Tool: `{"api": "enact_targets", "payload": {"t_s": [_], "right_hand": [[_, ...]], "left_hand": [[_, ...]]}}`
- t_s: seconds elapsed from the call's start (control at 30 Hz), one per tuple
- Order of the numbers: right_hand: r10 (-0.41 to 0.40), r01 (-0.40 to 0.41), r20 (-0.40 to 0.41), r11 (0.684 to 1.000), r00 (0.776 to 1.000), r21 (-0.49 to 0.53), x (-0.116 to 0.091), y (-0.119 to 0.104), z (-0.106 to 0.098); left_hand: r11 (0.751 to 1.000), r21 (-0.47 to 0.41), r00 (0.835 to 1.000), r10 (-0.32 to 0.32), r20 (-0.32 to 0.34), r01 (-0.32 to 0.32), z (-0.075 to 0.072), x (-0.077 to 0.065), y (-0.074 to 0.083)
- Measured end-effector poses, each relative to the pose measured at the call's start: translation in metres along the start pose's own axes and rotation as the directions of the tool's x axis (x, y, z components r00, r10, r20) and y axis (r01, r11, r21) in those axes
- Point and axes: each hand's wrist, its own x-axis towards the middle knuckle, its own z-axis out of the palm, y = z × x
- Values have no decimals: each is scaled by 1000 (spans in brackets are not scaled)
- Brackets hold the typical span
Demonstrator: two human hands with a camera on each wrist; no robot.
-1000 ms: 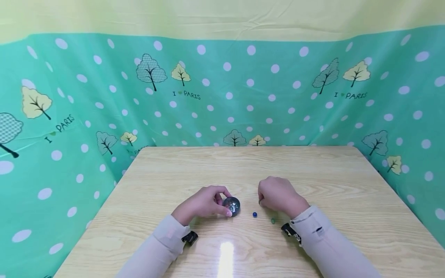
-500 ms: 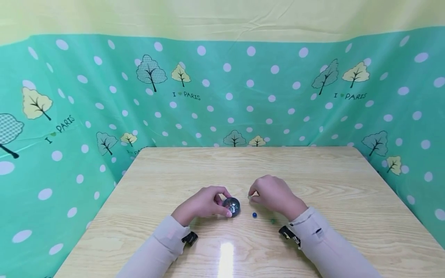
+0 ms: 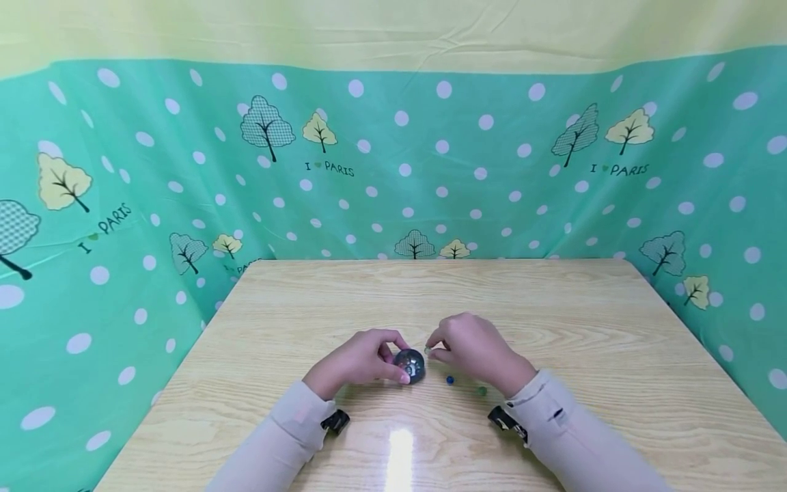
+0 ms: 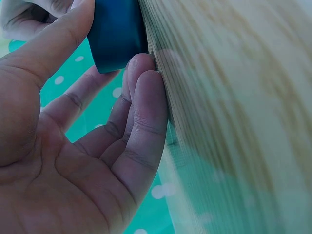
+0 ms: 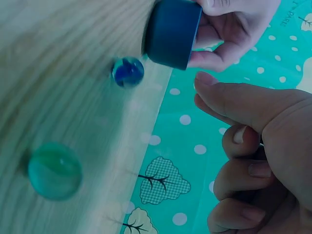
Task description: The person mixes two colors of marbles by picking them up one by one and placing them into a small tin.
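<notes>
My left hand (image 3: 363, 357) grips a short dark round container (image 3: 413, 365) on the table, thumb and fingers around its side. Colored bits show inside it from above. In both wrist views, its smooth dark blue wall (image 4: 117, 34) is visible. Just right of the container, my right hand (image 3: 476, 345) pinches a small pale marble (image 3: 427, 350) between thumb and forefinger. That marble is hidden behind the thumb in the right wrist view. Below the right hand, a blue marble (image 5: 127, 72) and a green marble (image 5: 55, 170) lie on the wood, apart from each other.
The light wooden table (image 3: 307, 294) is bordered at the back and sides by a green polka-dot curtain (image 3: 381, 164) printed with trees. Black wrist-worn devices sit at both sleeves. A bright reflection shines near the table's front.
My right hand has moved left toward the container, and the pale marble has come into view between its fingertips. The left hand and container stay still, as do the blue and green marbles.
</notes>
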Motion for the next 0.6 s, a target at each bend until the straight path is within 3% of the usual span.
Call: {"api": "enact_targets", "payload": {"t_s": [0.6], "right_hand": [[-65, 65, -6, 998, 998, 8, -1, -6, 11]], "left_hand": [[1000, -10, 1000, 10, 5, -10, -1, 0, -1]]}}
